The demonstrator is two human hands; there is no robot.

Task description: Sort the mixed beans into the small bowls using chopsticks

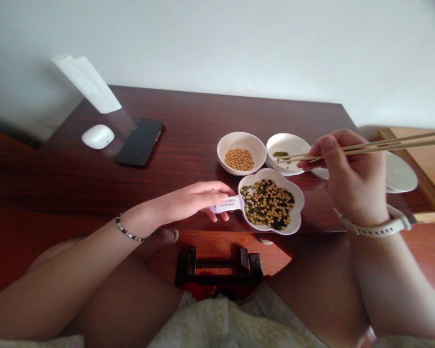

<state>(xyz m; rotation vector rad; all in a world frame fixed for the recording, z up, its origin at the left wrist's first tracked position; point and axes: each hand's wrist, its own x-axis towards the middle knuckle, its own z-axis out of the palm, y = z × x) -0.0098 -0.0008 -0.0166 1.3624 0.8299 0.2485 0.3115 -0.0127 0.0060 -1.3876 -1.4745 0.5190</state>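
My left hand (206, 197) is closed around the labelled handle of a flower-shaped bowl (297, 205) at the table's front edge. Mixed beans (268, 203), yellow, green and black, cover its bottom. In my right hand (351, 169) is a pair of chopsticks (369, 146), held with the tips down inside a white round bowl (293, 140). A small heap of green beans (281, 154) lies in that bowl close to the tips. Left of it, a second white bowl (223, 145) holds yellow soybeans (239, 159). Whether the tips pinch a bean is too small to tell.
Another white bowl (402, 174) stands at the table's right end, partly behind my right hand. On the left are a black phone (140, 142), a white computer mouse (98, 137) and a white upright packet (89, 84). A pale wall runs along the table's (188, 116) back edge.
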